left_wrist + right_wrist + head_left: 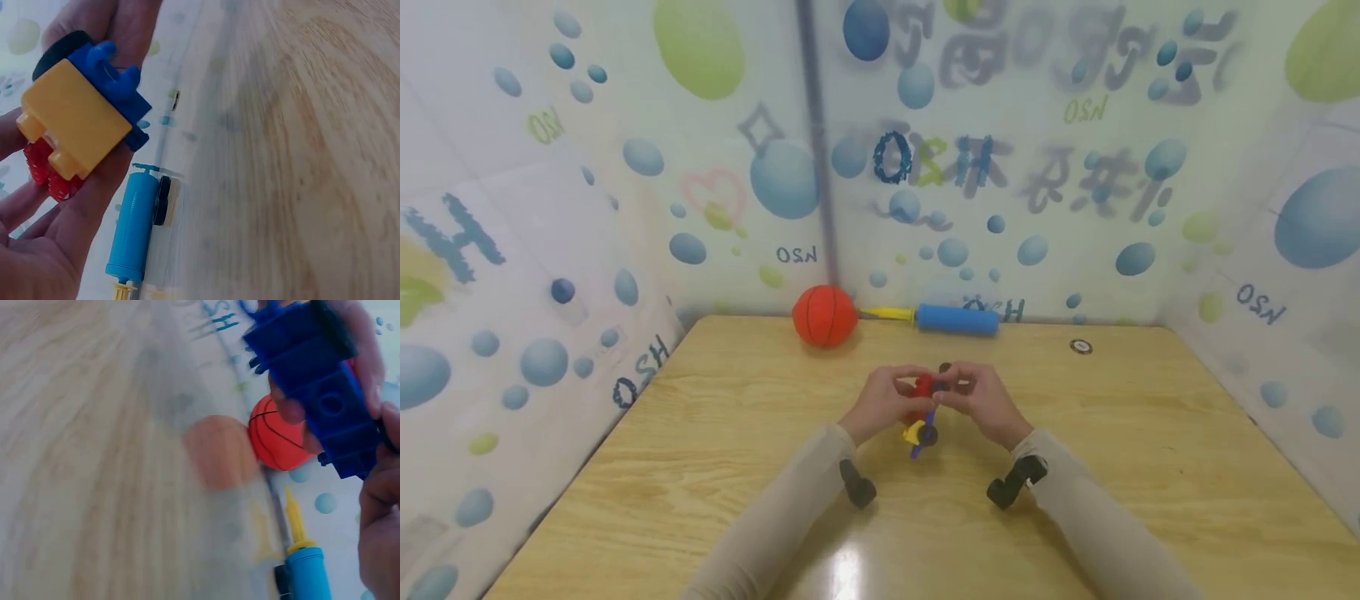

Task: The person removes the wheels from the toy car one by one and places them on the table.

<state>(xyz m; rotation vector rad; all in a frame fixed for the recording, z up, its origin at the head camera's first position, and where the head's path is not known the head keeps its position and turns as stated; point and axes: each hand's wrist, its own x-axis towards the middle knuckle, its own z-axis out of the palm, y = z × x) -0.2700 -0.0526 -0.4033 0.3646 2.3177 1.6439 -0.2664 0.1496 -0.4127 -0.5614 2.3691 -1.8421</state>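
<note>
Both hands are meeting above the middle of the wooden table (pixel 700 467), in front of the orange ball (pixel 824 316). The left hand (pixel 883 402) and right hand (pixel 981 398) are each curling their fingers around one toy block vehicle (pixel 923 410), gripping it from opposite sides and holding it clear of the table. In the left wrist view the toy is showing a yellow block, blue part, red studs and black wheel. The blue pump (pixel 957 320) is lying just right of the ball, against the wall. A small dark disc (pixel 1081 347) is sitting well right of the pump.
</note>
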